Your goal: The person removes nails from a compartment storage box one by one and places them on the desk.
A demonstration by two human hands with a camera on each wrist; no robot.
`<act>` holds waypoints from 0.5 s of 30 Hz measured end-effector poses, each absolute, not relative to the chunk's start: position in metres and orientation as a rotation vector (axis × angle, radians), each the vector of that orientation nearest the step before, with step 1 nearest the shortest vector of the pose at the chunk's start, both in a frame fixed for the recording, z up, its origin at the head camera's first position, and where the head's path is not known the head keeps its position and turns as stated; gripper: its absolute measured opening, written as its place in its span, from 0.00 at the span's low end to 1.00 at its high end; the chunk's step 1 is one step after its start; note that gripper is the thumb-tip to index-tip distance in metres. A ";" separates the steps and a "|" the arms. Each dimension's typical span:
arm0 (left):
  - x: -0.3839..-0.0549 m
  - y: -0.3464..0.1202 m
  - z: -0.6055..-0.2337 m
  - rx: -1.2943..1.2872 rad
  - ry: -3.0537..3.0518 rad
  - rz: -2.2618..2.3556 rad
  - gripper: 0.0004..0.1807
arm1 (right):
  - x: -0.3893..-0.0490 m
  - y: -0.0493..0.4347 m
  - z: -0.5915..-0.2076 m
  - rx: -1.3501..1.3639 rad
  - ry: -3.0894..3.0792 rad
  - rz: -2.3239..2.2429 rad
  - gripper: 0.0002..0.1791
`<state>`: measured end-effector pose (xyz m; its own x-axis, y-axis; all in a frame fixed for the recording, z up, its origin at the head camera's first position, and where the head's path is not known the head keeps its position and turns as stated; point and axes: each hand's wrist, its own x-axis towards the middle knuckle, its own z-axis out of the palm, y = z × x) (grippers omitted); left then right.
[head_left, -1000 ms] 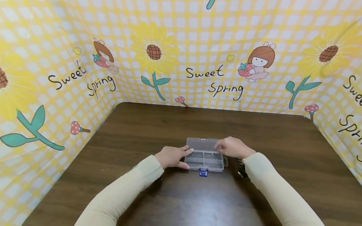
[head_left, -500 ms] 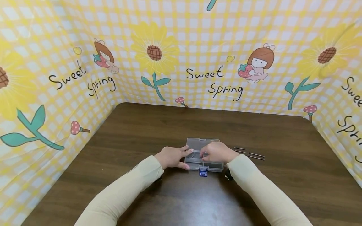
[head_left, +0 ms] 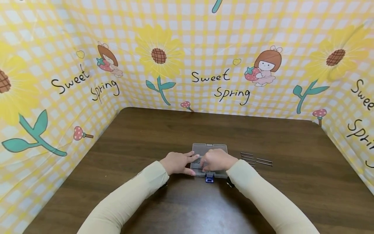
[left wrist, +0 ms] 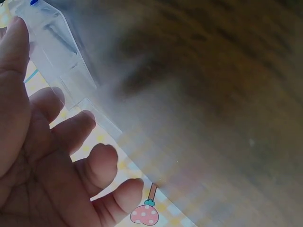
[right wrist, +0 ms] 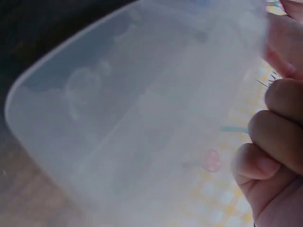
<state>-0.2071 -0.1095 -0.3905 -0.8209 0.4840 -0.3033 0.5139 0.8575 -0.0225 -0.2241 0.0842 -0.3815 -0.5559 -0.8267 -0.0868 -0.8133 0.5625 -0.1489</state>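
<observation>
A clear plastic compartment box (head_left: 201,148) lies on the table with its lid raised at the back and a blue latch (head_left: 209,178) at the front. My left hand (head_left: 176,162) rests against the box's left side, thumb and forefinger spread along it. In the left wrist view the other fingers hang loosely. Over the middle compartments is my right hand (head_left: 217,159), fingers bent and pointing down; whether they hold anything is hidden. A nail (left wrist: 60,39) shows through the box wall. Several more nails (head_left: 264,163) lie on the table to the right.
The dark wooden table (head_left: 157,130) extends around the box. A yellow checked cloth (head_left: 204,42) with printed flowers and figures encloses the back and both sides.
My right hand has moved left and toward me, from the box's right side to over its middle. This uncovers nails on the right. My left hand stays put.
</observation>
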 end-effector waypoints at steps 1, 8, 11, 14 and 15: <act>-0.207 -0.110 -0.390 0.752 2.746 -0.154 0.43 | -0.224 0.083 -0.382 -1.406 2.647 -0.125 0.07; -0.206 -0.109 -0.388 0.764 2.759 -0.185 0.43 | -0.223 0.076 -0.387 -1.475 2.652 -0.038 0.03; -0.205 -0.109 -0.388 0.775 2.764 -0.177 0.43 | -0.221 0.075 -0.387 -1.494 2.650 -0.018 0.03; -0.205 -0.109 -0.388 0.779 2.768 -0.180 0.43 | -0.220 0.075 -0.388 -1.517 2.669 0.012 0.04; -0.205 -0.109 -0.390 0.779 2.768 -0.181 0.43 | -0.220 0.075 -0.388 -1.530 2.675 0.029 0.04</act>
